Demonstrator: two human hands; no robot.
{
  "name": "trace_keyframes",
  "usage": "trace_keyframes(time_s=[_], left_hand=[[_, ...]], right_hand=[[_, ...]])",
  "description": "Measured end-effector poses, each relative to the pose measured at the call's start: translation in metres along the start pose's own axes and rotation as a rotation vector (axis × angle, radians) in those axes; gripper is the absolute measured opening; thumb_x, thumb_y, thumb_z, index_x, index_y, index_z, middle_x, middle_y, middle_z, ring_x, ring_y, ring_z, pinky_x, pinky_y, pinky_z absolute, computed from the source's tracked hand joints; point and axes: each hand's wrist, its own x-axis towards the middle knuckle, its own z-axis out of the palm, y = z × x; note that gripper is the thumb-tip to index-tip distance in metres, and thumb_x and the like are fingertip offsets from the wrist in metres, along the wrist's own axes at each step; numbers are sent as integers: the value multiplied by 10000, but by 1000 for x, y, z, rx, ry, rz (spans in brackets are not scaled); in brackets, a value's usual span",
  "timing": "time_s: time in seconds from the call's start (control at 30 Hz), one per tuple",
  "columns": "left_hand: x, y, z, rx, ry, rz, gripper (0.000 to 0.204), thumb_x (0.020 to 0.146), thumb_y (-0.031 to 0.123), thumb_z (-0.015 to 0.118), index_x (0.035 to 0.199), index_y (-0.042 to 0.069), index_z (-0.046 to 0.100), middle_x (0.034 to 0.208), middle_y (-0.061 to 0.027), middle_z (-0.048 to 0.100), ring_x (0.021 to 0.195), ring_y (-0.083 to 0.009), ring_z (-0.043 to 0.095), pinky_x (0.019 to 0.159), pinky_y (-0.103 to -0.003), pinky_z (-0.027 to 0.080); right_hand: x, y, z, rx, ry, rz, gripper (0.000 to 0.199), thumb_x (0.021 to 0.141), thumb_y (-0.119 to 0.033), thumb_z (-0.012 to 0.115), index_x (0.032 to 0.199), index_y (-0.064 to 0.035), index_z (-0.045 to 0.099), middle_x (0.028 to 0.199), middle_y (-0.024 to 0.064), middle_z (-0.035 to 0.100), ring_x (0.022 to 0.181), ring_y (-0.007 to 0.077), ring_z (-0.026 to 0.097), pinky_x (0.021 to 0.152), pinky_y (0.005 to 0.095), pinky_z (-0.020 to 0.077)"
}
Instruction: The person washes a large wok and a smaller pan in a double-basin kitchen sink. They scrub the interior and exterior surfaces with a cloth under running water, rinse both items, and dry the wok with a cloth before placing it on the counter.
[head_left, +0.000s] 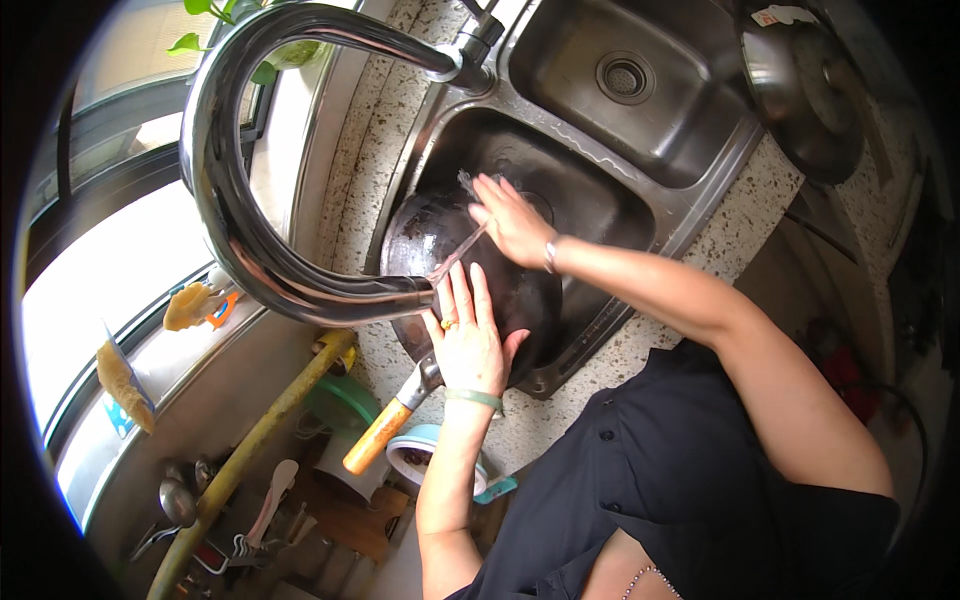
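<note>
A dark wok (415,240) lies tilted in the nearer sink basin (605,195), its wooden handle (378,437) sticking out over the counter. From the chrome faucet (205,150) a thin stream of water (462,254) runs toward my right hand (515,228). That hand is over the wok's far side with its fingers stretched out, and water splashes at its fingertips. My left hand (470,345) rests on the wok near the handle, fingers spread and pointing away from me. Neither hand shows anything held. Both hands partly cover the wok's surface.
A second basin (690,95) with a drain adjoins at the upper right. Beyond it a round metal lid or pan (805,100) leans on the speckled counter (745,215). A small white container (412,458) sits beside my left forearm. Utensils hang near a yellow pole (255,455).
</note>
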Motion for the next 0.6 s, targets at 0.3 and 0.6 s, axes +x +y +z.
trace_keyframes(time_s=[0.3, 0.6], left_hand=[[-2, -1, 5, -98, 24, -22, 1103, 622, 426, 793, 1454, -22, 223, 1526, -215, 198, 1440, -344, 125, 1142, -555, 75], [-8, -9, 11, -173, 43, -33, 1112, 629, 418, 791, 1456, -36, 203, 1532, -212, 185, 1440, -346, 125, 1136, -568, 61]], right_hand=[[-9, -8, 3, 50, 63, -84, 460, 991, -290, 367, 1328, 14, 446, 1396, 211, 426, 1308, 398, 372, 1087, 476, 288], [-71, -54, -14, 35, -155, -146, 491, 989, -293, 378, 1412, -46, 359, 1510, 168, 269, 1368, 438, 258, 1103, 526, 245]])
